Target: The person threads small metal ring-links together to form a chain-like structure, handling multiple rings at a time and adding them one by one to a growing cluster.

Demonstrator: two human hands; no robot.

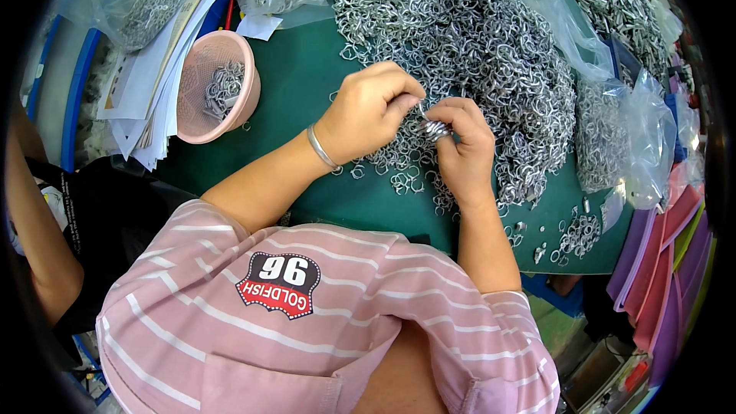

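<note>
Since the metal ring (pixel 422 110) at the frame's centre looks light, stiff and slippery, I pinch its curved edge between my left fingers (pixel 404 86), my right fingers (pixel 462 118) clamped on more rings (pixel 437 131).

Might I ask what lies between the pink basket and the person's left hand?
In the head view, a stretch of green tabletop lies between the pink basket and the left hand, with small metal pieces near its ends.
</note>
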